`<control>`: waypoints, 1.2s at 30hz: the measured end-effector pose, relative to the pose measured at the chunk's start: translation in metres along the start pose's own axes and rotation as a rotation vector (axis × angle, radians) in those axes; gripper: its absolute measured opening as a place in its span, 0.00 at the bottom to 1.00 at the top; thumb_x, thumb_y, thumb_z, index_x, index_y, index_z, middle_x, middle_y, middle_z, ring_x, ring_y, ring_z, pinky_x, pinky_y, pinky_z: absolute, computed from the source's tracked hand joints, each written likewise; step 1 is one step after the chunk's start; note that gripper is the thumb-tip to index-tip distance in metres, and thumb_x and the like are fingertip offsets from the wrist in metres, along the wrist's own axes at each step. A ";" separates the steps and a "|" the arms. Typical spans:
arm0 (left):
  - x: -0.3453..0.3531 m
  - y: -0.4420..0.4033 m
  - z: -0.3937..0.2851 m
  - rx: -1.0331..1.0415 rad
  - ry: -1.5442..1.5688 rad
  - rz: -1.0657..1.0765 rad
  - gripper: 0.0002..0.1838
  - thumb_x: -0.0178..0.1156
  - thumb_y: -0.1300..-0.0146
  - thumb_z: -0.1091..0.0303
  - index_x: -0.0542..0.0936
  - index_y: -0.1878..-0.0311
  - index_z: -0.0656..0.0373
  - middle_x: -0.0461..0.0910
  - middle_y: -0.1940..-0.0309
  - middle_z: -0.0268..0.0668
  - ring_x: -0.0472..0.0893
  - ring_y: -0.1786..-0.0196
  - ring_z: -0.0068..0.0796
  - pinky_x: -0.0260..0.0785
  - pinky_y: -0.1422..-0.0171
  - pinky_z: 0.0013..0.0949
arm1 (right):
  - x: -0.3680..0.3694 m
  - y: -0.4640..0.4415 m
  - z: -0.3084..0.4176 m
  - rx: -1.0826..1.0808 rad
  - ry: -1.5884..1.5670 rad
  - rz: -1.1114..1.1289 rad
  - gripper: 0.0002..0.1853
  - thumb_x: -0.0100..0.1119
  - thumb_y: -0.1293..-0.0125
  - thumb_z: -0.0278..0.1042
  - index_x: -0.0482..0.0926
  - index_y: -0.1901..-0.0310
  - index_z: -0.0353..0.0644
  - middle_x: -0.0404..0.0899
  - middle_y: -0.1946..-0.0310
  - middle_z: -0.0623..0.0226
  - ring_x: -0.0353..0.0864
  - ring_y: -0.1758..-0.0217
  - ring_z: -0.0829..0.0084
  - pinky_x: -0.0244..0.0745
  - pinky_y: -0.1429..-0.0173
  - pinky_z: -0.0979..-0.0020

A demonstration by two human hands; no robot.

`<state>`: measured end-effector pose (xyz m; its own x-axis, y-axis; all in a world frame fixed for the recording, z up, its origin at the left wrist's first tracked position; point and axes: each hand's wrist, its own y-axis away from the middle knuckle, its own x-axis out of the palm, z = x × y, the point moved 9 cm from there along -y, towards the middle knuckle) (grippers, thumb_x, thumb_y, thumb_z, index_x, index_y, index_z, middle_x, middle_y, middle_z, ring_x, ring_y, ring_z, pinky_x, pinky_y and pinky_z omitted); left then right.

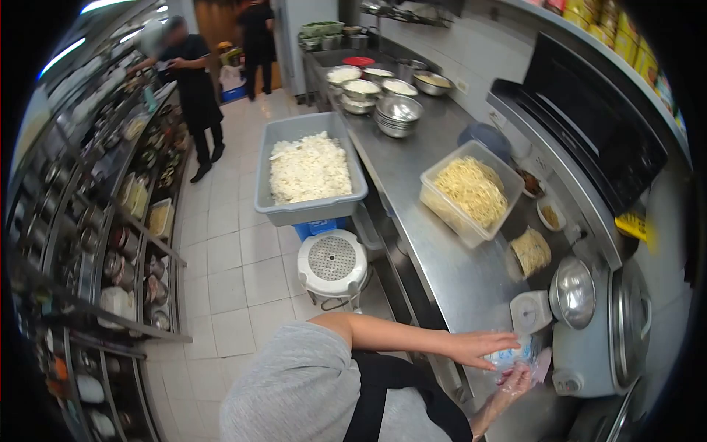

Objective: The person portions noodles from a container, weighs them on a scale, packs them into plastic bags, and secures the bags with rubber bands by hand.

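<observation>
The clear packet with blue print [505, 356] is between the two hands, over the near part of the steel counter [434, 247]. The left hand [480, 349] reaches across its upper side in the view, fingers stretched and slightly apart, palm down, not closed around it. The right hand [515, 381], seemingly under thin clear plastic, has its fingers bent at the packet's lower side; whether they pinch the film or only rest against it, I cannot tell. A pink piece [543, 366] shows just past those fingers.

The packet looks light and soft, its film likely slippery and quick to crumple or tear. A flat pinch on a doubled edge, with the other hand steadying the body, would suit it better than a squeeze in the middle.

Just beyond the left fingertips is a small white scale [530, 311], with a steel bowl [573, 295] close behind it. The big cooker [585, 359] walls off the far side of the grip, so reach forward is short. Farther to the left are the bagged noodles [531, 253] and the noodle tub [471, 193]. Bare counter between the tub and the left forearm gives more room sideways; the counter's front edge runs beneath that forearm.
</observation>
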<state>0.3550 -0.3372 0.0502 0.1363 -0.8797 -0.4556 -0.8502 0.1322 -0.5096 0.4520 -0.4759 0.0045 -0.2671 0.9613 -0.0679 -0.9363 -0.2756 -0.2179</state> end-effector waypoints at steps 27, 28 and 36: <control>-0.109 0.552 -0.180 -1.020 -0.207 -1.326 0.18 0.56 0.40 0.70 0.72 0.46 0.61 0.77 0.54 0.39 0.77 0.55 0.25 0.70 0.49 0.30 | 0.307 0.242 0.084 -0.140 -0.200 1.175 0.04 0.52 0.39 0.23 0.75 0.63 0.34 0.76 0.75 0.72 0.71 0.73 0.85 0.69 0.68 0.80; -0.103 0.550 -0.186 -1.015 -0.202 -1.321 0.18 0.56 0.40 0.69 0.72 0.46 0.61 0.77 0.54 0.40 0.77 0.55 0.26 0.70 0.49 0.31 | 0.306 0.248 0.075 -0.079 -0.172 1.202 0.04 0.52 0.39 0.23 0.75 0.64 0.34 0.76 0.75 0.72 0.72 0.73 0.84 0.69 0.68 0.80; -0.088 0.561 -0.225 -1.062 -0.254 -1.267 0.18 0.56 0.39 0.70 0.72 0.45 0.62 0.77 0.53 0.38 0.76 0.54 0.24 0.70 0.49 0.28 | 0.334 0.272 0.096 -0.291 -0.101 1.270 0.05 0.51 0.38 0.23 0.75 0.62 0.35 0.75 0.76 0.72 0.71 0.74 0.85 0.68 0.71 0.81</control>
<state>-0.2481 -0.2886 -0.0310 0.9434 -0.0755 -0.3229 -0.0744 -0.9971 0.0157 0.0859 -0.2296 0.0160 -0.9503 0.0234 -0.3104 0.0605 -0.9643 -0.2577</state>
